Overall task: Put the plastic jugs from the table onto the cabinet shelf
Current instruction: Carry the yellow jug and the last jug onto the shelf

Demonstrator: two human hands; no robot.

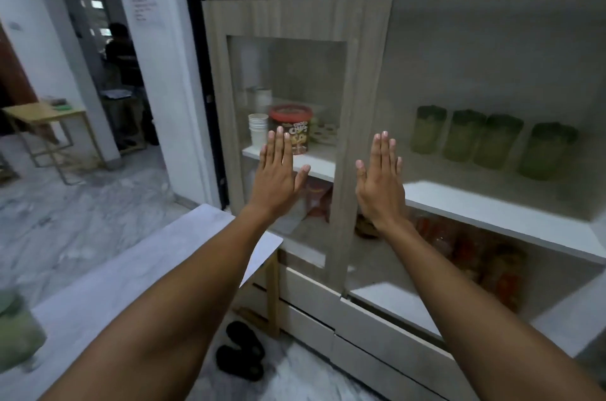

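Several green plastic jugs [464,135] with dark green lids stand in a row on the white cabinet shelf [492,213] at the right. Another green jug [18,331] is blurred at the bottom left, on the white table [131,269]. My left hand [278,174] and my right hand [380,181] are both raised flat, palms away, fingers straight, in front of the cabinet's glass door [341,105]. Neither hand holds anything. Whether the palms touch the door I cannot tell.
Behind the glass door are a stack of paper cups [257,128] and a red-lidded Choco Chips tub [292,128]. Red packets [472,253] fill the lower shelf. Black slippers [242,354] lie on the floor. A person [123,72] stands in the doorway at the left, near a small wooden table [42,115].
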